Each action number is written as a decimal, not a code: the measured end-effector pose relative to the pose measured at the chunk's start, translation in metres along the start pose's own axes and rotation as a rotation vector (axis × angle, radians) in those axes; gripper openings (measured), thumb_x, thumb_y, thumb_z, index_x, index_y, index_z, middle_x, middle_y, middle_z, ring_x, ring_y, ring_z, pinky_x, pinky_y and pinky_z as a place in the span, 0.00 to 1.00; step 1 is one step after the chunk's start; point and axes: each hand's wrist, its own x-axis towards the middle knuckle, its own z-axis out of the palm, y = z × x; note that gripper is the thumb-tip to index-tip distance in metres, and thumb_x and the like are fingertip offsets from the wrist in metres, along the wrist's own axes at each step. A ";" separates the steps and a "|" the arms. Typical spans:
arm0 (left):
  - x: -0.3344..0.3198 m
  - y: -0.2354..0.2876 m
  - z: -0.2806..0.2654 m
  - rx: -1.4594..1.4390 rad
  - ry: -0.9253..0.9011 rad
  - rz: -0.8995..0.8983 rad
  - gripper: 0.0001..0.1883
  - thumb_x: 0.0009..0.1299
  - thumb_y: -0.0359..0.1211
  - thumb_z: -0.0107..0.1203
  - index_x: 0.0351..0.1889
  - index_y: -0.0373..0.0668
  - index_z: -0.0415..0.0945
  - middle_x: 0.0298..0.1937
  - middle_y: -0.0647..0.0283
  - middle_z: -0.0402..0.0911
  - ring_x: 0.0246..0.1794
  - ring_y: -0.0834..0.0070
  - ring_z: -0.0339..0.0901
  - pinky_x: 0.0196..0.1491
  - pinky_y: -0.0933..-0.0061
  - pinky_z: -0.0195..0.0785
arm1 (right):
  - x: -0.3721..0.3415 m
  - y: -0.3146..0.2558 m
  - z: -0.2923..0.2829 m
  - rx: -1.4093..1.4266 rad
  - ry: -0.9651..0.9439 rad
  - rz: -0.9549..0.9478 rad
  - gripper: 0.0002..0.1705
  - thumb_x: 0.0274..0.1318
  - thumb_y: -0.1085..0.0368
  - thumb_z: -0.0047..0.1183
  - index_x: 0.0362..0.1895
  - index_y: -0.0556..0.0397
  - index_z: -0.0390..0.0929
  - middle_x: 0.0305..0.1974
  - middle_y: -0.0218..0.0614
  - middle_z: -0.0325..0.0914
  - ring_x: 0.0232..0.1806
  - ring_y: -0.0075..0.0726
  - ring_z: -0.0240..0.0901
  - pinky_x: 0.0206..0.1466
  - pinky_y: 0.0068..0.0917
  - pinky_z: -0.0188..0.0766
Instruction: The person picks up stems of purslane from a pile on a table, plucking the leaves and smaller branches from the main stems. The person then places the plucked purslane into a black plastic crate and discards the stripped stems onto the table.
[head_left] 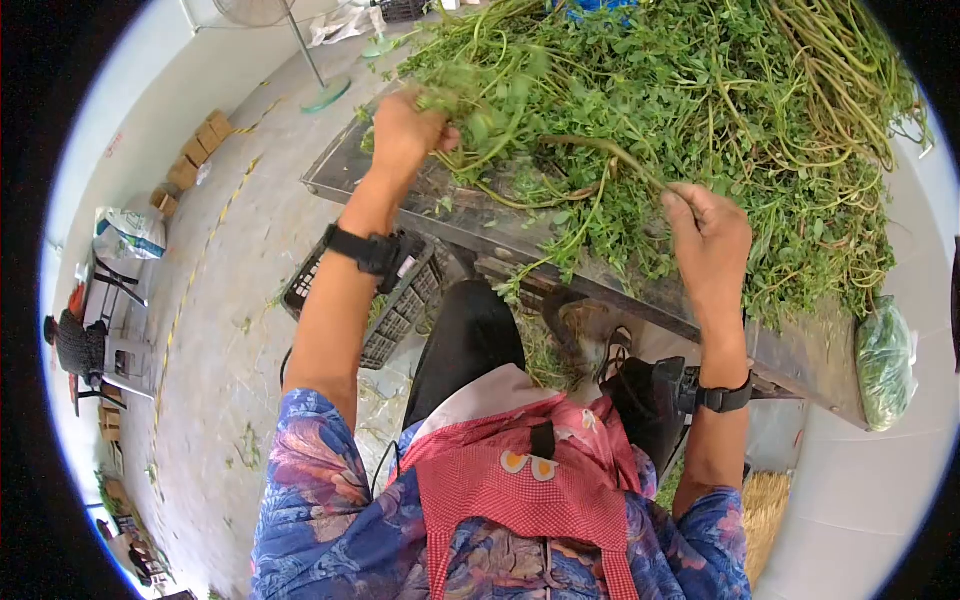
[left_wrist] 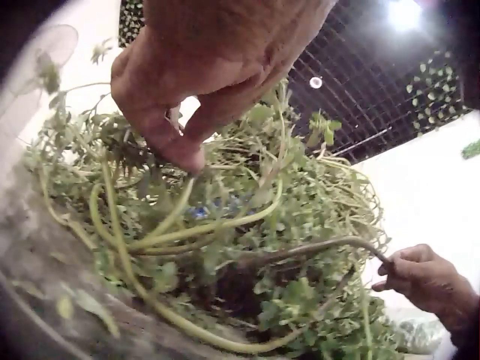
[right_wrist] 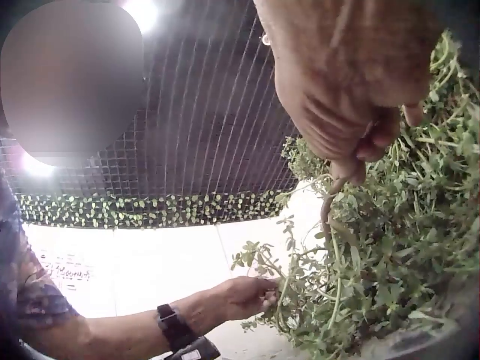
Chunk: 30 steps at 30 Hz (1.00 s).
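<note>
A heap of leafy green stems [head_left: 680, 110] covers much of the wooden table [head_left: 790, 350]. At its left side the left hand [head_left: 408, 135] has curled fingers pinching leafy sprigs, which look blurred in the head view; the left wrist view shows the thumb and a fingertip [left_wrist: 187, 154] meeting on them. The right hand [head_left: 710, 235] pinches the end of a thick brownish stem [head_left: 620, 152] between thumb and forefinger. That stem arches left from the right hand [left_wrist: 424, 281] over the leaves, and its far part is lost among them.
Black plastic crates [head_left: 400, 320] stand on the floor below the table's left edge. A clear bag of greens [head_left: 886, 365] lies at the table's right corner. A standing fan [head_left: 325, 93] and cardboard boxes [head_left: 195, 150] are farther off at the left. Blue plastic [head_left: 600, 6] shows behind the heap.
</note>
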 end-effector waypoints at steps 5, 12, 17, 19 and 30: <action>-0.039 0.030 0.022 0.141 0.009 -0.017 0.14 0.66 0.32 0.55 0.24 0.37 0.63 0.23 0.63 0.76 0.22 0.77 0.78 0.23 0.82 0.67 | 0.012 -0.001 0.002 0.048 0.021 0.049 0.10 0.49 0.62 0.54 0.30 0.55 0.81 0.18 0.41 0.74 0.22 0.43 0.70 0.31 0.32 0.64; -0.118 0.041 0.099 0.174 0.012 0.487 0.09 0.64 0.32 0.56 0.36 0.36 0.72 0.27 0.62 0.76 0.28 0.75 0.76 0.27 0.76 0.68 | 0.023 -0.003 0.002 0.039 0.056 0.000 0.10 0.49 0.61 0.54 0.30 0.55 0.81 0.19 0.41 0.75 0.22 0.44 0.71 0.28 0.31 0.65; -0.101 0.037 0.137 0.329 0.038 0.257 0.14 0.63 0.39 0.56 0.39 0.38 0.74 0.27 0.56 0.75 0.28 0.62 0.72 0.31 0.64 0.64 | 0.014 -0.006 0.002 -0.137 0.026 -0.011 0.08 0.51 0.60 0.54 0.31 0.49 0.81 0.21 0.38 0.76 0.28 0.42 0.73 0.45 0.42 0.62; -0.100 0.031 0.142 0.425 0.041 0.339 0.13 0.63 0.38 0.55 0.39 0.38 0.74 0.26 0.55 0.74 0.26 0.61 0.71 0.30 0.64 0.63 | 0.011 -0.008 -0.002 -0.308 0.069 -0.137 0.07 0.52 0.59 0.53 0.31 0.46 0.80 0.22 0.36 0.76 0.30 0.41 0.74 0.53 0.48 0.58; -0.103 0.029 0.149 0.124 -0.017 0.388 0.10 0.69 0.35 0.48 0.41 0.38 0.68 0.21 0.52 0.68 0.21 0.62 0.66 0.28 0.66 0.60 | 0.012 0.004 -0.003 -0.396 -0.089 -0.061 0.08 0.56 0.57 0.50 0.32 0.43 0.78 0.24 0.36 0.77 0.30 0.45 0.74 0.62 0.55 0.48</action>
